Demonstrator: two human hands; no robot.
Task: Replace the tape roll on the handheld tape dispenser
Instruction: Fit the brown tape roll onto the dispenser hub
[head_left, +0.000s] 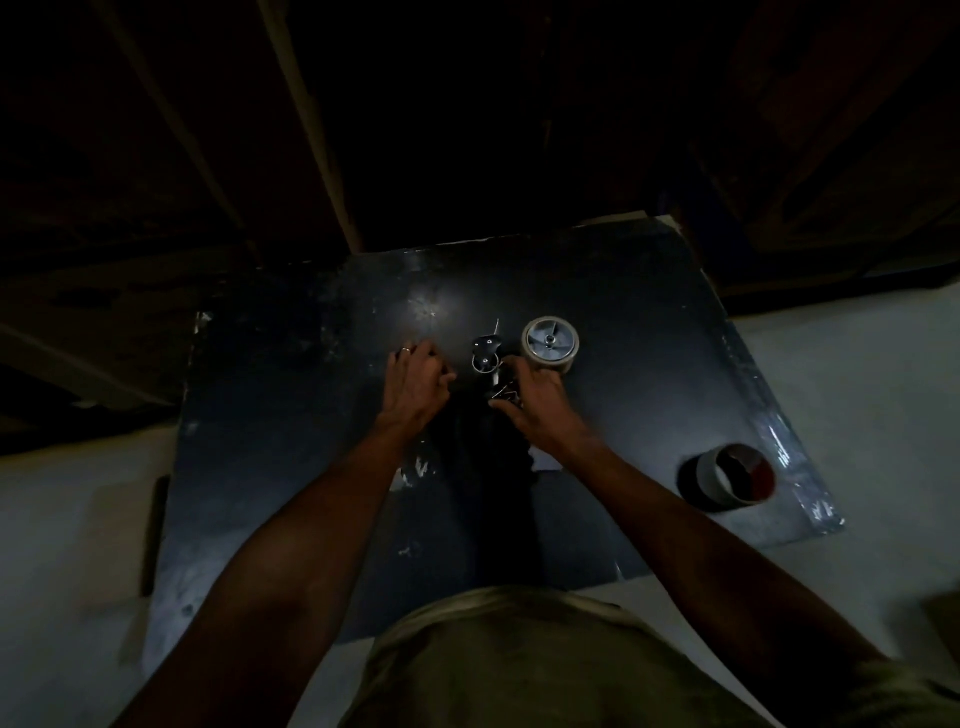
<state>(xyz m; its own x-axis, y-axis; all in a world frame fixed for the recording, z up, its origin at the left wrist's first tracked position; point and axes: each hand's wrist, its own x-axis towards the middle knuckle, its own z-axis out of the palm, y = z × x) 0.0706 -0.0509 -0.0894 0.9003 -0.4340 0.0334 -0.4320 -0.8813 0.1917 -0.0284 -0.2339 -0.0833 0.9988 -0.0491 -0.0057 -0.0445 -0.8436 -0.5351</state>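
Nearest the person, at the right edge of the dark board that serves as worktop, a roll of tape lies tipped on its side with its open core facing right and toward the viewer, untouched and well apart from both hands. By its place alone it could be the fresh roll or the spent one; the dim light does not settle which.

Farther in, near the middle of the board, both arms reach forward. The right hand rests over the near end of the tape dispenser, fingers curled down around its dark body; whether they are truly clamped on it or only laid against it I cannot tell, since the hand hides the contact. The left hand, with a ring on one finger, lies flat on the board just beside the dispenser on its left, fingers loosely together and holding nothing.

The dispenser runs lengthwise away from the person, its small roller and metal blade end pointing toward the far edge. Just beyond the right hand's fingertips, touching or nearly touching them, sits the grey hub wheel carrying a band of tape around it, flat face up. It lies forward and slightly right of the right hand, so that hand is plainly the nearer one to lift or turn it.
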